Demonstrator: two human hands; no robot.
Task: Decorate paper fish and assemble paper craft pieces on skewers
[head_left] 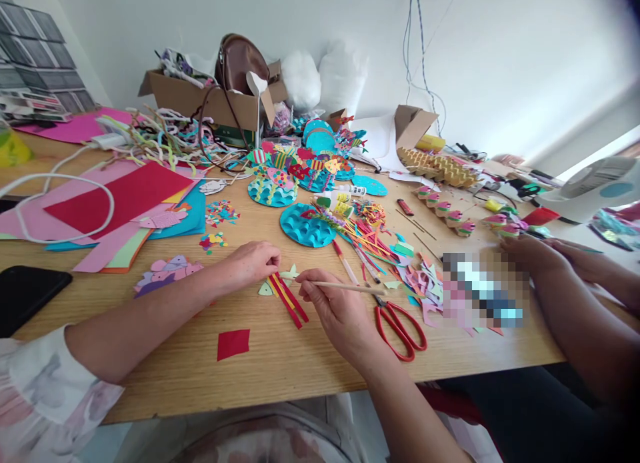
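Observation:
My left hand [254, 260] is closed, its fingertips pinched at the upper ends of red and yellow paper strips [289, 301]. The strips lie across a pale green paper fish [266, 288], partly covering it. In my closed right hand [343, 309] is a thin wooden stick [350, 287], held nearly level, with its left end near the fish's tail. A red paper square [233, 344] lies in front of my hands. Red-handled scissors [401, 329] rest right of my right hand, beside a red-and-white pen [345, 261].
Cut paper fish [170, 273] and coloured sheets [120, 203] lie left, near a black phone [30, 296]. Blue discs [307, 225] with paper fish stand behind. Paper scraps [420, 283] spread rightward. Another person's arms [575, 296] reach in at right, beside a blurred patch.

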